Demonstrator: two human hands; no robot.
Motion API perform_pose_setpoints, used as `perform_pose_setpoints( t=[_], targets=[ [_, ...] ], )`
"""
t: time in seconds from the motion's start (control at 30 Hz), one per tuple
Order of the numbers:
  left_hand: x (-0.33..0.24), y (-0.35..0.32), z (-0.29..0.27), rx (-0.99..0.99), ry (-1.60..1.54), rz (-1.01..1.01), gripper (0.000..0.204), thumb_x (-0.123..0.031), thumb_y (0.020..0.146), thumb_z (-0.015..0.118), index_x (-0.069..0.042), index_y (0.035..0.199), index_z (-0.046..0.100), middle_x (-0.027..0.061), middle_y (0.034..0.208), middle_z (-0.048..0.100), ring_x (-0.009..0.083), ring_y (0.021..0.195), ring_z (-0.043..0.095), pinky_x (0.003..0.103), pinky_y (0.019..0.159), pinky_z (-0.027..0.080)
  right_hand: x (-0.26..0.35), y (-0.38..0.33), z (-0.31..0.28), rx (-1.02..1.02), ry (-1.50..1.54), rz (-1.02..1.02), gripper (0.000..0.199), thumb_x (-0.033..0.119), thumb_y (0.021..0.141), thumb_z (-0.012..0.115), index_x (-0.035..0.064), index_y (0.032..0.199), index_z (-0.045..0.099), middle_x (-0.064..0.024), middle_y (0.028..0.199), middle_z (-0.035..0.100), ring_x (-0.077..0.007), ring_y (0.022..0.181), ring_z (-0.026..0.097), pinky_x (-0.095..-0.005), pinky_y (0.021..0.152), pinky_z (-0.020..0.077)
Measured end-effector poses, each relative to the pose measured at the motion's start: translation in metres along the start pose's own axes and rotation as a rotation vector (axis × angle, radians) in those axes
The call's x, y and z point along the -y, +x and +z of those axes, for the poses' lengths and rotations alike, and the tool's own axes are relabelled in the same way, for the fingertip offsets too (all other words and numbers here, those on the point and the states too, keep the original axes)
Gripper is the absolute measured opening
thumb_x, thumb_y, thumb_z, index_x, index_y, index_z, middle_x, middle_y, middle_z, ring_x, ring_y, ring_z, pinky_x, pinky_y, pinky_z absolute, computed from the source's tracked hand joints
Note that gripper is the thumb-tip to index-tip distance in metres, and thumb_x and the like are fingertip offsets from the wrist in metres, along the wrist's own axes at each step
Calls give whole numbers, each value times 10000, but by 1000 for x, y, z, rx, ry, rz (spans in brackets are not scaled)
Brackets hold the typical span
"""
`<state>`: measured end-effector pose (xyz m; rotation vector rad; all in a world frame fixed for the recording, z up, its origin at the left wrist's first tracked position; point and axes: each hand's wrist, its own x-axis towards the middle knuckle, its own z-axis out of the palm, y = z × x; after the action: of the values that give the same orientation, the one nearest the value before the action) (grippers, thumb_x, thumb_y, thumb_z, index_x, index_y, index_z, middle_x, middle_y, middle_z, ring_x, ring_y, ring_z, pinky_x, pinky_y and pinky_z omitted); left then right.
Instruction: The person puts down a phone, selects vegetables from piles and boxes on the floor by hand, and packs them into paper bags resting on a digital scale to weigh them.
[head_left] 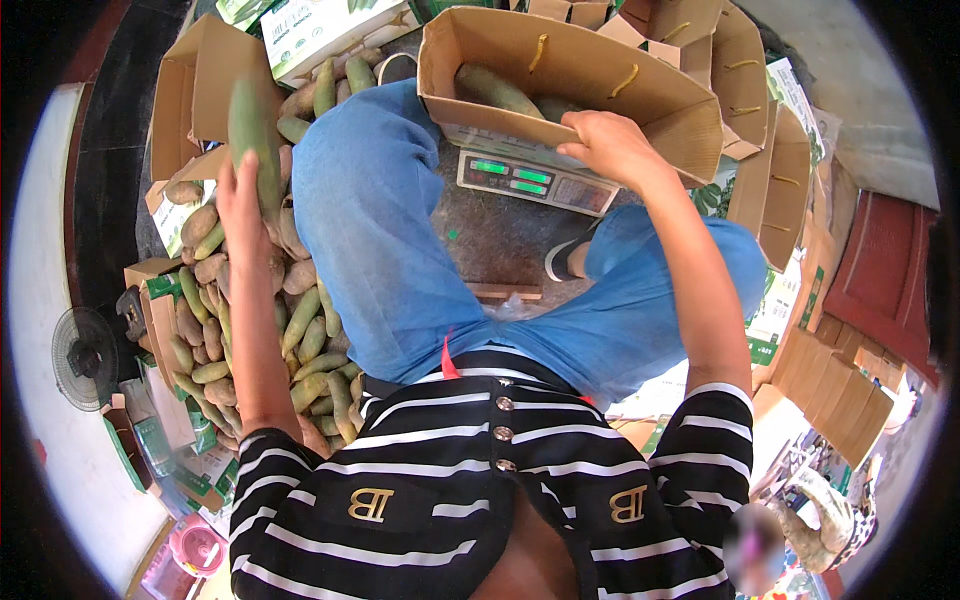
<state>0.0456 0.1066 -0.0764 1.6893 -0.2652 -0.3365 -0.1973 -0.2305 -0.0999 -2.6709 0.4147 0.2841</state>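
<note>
My left hand (243, 205) is closed round the lower part of a long green radish (252, 125), held upright above the pile at my left and blurred at its upper end. An open cardboard box (575, 65) with yellow cord handles stands in front of me on a digital scale (535, 180). One large green radish (497, 90) lies in the box, and part of another shows beside it. My right hand (615, 145) grips the near rim of the box, fingers over the edge. The scale's green displays are lit.
A big heap of green and soil-brown radishes (310, 335) lies along my left leg. An open carton (185, 90) stands beyond it. More open cartons (735, 75) are at the far right. A fan (85, 358) stands at the left.
</note>
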Motion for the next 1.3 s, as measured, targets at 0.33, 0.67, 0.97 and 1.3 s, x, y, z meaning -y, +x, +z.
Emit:
perform_pose_setpoints(
  t=[0.33, 0.67, 0.97, 1.3],
  targets=[
    [-117, -6, 153, 550, 566, 560, 570, -250, 827, 623, -50, 1298, 373, 150, 1168, 473, 211, 1037, 483, 323, 866, 404, 4, -1, -4, 18, 10, 2, 296, 250, 772, 619, 18, 953, 582, -201, 898, 610, -351, 889, 576, -442, 762, 452],
    [11, 14, 22, 185, 491, 232, 266, -148, 853, 579, 8, 1064, 542, 81, 963, 603, 135, 911, 566, 275, 810, 455, 4, 0, -4, 54, 7, -2, 269, 249, 775, 619, 26, 921, 584, -197, 873, 612, -351, 887, 576, -443, 762, 449],
    [290, -134, -173, 718, 1090, -434, 560, -377, 707, 637, 39, 1069, 535, 251, 1024, 585, 365, 993, 555, 410, 820, 444, 6, -1, -4, 50, 26, 30, 297, 254, 773, 622, 27, 959, 578, -198, 886, 603, -355, 897, 563, -431, 755, 441],
    [273, -262, -180, 688, 1009, -1262, 712, -430, 588, 724, 62, 1072, 549, 228, 989, 605, 330, 930, 592, 374, 742, 490, 9, 0, -4, 30, -27, -49, 314, 262, 780, 610, 24, 977, 556, -201, 894, 595, -363, 904, 555, -442, 754, 432]
  ],
)
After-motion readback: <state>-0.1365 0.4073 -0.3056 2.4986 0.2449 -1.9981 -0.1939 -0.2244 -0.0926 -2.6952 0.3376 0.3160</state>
